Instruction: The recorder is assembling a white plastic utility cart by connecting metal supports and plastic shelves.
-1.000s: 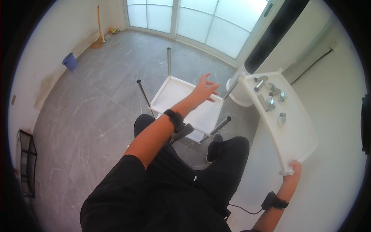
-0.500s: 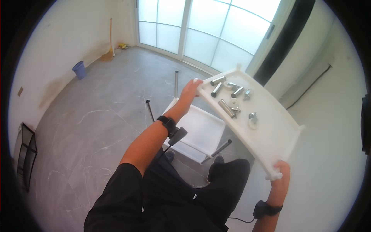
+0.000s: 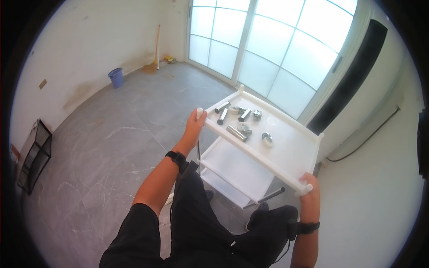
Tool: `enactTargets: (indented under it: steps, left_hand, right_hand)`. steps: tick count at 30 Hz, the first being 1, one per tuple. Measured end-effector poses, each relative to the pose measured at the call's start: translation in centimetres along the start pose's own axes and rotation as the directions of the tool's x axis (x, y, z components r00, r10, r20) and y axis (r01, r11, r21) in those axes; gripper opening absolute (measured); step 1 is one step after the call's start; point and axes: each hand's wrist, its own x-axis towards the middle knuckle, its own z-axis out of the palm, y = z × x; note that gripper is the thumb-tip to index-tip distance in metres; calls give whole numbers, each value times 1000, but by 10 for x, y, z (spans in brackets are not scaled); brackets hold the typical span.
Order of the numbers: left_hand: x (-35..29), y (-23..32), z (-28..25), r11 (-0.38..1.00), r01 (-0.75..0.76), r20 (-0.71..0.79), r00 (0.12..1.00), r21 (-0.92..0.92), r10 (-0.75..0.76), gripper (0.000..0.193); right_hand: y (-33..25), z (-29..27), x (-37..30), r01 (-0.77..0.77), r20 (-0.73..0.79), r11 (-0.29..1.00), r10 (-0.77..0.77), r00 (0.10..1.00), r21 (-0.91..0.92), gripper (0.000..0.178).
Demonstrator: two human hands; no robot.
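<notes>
"What stands at the far left?"

"A black-framed rack point(image 3: 36, 154) leans by the wall; next come a blue bucket point(image 3: 116, 79) on the grey floor and a broom point(image 3: 151, 68), upright against the wall."

"And the left hand point(image 3: 194, 127)?"

"Clamped on the near left corner of a white tray point(image 3: 290, 145), fingers around the rim; a black strap point(image 3: 178, 161) circles the wrist."

"Where is the tray, and what does it carry?"

"It is held up in front of the person's knees, overlapping a white two-shelf unit point(image 3: 237, 166) with metal legs; whether tray and legs touch, one cannot tell; loose parts lie mostly toward the tray's left edge: short metal tubes point(image 3: 222, 116) near the left corners, a longer tube point(image 3: 237, 133) beside the near edge, and casters point(image 3: 257, 115) among them; one more caster point(image 3: 267, 140) sits apart, nearer the middle."

"What fills the right side?"

"Frosted glass doors point(image 3: 268, 58) glow beyond the tray's far edge; the right hand point(image 3: 311, 185) is closed around the near right corner, thumb side over the rim; farther right, a dark cable point(image 3: 364, 142) runs along the pale wall."
</notes>
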Motion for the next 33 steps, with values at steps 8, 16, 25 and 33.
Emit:
enactTargets:
  steps: [8, 16, 25, 33]
  left_hand:
    - [6, -11, -41, 981, 57, 151, 988, -183, -29, 57]
    - [-1, -29, -36, 983, 177, 225, 961, -43, -163, 63]
    - [-7, -42, -31, 982, 184, 163, 971, -52, -173, 53]
    - [-4, -46, -26, 986, 157, 110, 983, -63, -149, 43]
  right_hand:
    - [-24, 45, 33, -87, -161, 996, 79, 984, -38, 32]
    - [38, -6, 97, -182, -203, 981, 191, 960, 59, 36]
    - [30, 8, 85, -144, -156, 989, 148, 977, 35, 44]
    - [56, 0, 82, -45, -175, 999, 42, 984, -13, 46]
